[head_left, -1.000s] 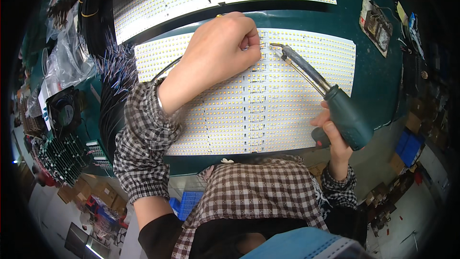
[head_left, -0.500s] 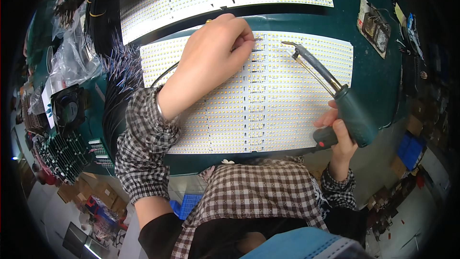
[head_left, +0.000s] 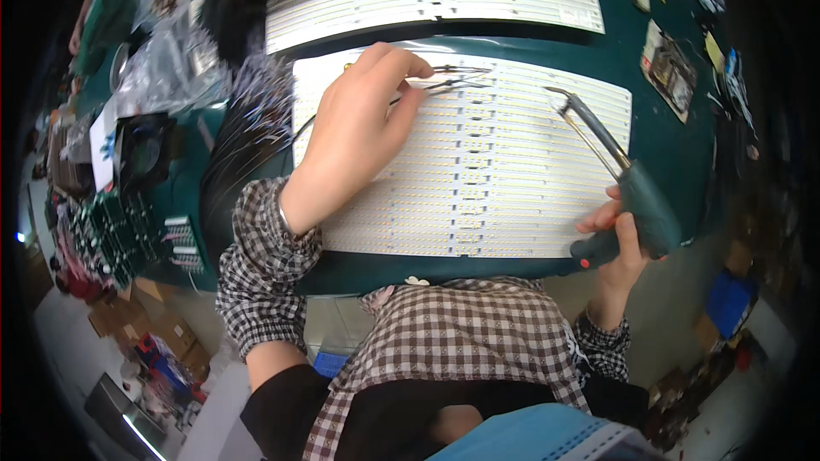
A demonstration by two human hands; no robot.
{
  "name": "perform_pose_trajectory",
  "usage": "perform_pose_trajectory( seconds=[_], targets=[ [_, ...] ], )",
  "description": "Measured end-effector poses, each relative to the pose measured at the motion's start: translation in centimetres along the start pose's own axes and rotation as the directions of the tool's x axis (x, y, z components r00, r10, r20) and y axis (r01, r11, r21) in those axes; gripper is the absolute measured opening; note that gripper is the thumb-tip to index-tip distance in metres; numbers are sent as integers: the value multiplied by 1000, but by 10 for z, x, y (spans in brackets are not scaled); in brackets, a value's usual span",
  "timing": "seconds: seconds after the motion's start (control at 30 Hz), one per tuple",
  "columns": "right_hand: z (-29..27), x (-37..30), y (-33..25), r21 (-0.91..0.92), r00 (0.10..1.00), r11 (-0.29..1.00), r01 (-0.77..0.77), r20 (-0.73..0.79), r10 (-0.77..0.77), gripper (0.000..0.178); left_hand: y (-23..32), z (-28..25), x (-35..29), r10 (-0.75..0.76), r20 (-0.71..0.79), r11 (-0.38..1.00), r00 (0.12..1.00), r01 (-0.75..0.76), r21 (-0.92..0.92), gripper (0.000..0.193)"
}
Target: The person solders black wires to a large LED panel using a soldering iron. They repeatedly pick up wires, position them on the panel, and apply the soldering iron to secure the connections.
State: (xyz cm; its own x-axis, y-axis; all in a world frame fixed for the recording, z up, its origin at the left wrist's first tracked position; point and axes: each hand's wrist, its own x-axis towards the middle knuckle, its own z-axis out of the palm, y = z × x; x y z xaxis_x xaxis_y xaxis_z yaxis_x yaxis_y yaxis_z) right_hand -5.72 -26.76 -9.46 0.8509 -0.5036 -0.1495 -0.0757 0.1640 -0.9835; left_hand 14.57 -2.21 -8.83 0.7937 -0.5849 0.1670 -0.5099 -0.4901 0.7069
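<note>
1. Left hand [head_left: 363,111]: pinch slightly parted; can't tell if gripping.
2. Wire ends [head_left: 448,84]: its 3 o'clock, axis 9-to-3, over LED panel [head_left: 547,171].
3. Right hand [head_left: 619,248] wraps soldering iron [head_left: 632,183], aimed 11 o'clock; left hand nearer wires.

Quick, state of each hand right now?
Left hand: thumb and index finger parted beside black wires; grip can't be told.
Right hand: closed, holding the green soldering gun.
</note>
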Motion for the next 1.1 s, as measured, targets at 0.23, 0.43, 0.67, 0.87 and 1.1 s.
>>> perform_pose_trajectory(
  seconds=[0.23,0.43,0.67,0.87,1.1],
  targets=[
    [-6,-3,4,3,1000,1000,9,20,-9,38,-35,-59,-64,-130,-293,968,947,185,167,18],
    [-4,1,3,-2,996,999,39,86,-39,39,-80,-91,-90,-238,-487,947,840,312,75,16],
    [-6,-5,0,-66,996,996,66,71,-61,38,-103,-103,-99,-210,-471,865,857,387,318,11],
    [-3,-5,0,-87,994,993,82,73,-76,38,-112,-98,-92,-138,-407,931,903,259,259,10],
    [-7,-3,2,-7,994,995,104,39,-103,40,-120,-103,-83,-47,-276,941,960,135,309,13]
  ],
)
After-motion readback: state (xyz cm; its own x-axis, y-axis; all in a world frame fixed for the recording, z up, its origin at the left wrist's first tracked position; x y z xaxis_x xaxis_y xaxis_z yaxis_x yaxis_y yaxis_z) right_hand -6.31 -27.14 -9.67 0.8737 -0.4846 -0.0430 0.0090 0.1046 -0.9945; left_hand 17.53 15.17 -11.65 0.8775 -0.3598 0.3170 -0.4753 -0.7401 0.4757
